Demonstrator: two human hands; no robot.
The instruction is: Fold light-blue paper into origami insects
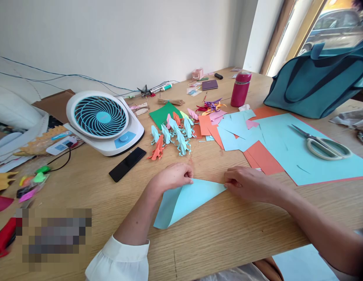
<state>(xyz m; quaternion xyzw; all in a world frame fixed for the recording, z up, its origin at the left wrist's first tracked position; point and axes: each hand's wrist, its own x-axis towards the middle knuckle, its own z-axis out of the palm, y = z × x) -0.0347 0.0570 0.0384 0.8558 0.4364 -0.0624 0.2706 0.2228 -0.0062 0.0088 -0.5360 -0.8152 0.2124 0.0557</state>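
Observation:
A light-blue sheet of paper [189,201] lies partly folded over on the wooden table in front of me. My left hand [175,176] pinches its upper edge, fingers curled and thumb on the paper. At the pointed right corner, my right hand [242,182] closes its fingertips on the same sheet. The paper's left end bulges up in a loose, uncreased curve. Just beyond my hands stand several small folded paper figures [181,142], mostly light blue, with an orange one [157,148] nearest my left hand.
A fan [99,117] and a black phone [127,164] sit to the left. Scissors [328,147] rest on a large blue sheet [301,171] at right, near orange sheets [265,158]. Behind are a red bottle [240,91], a green sheet [166,113] and a teal bag [313,86].

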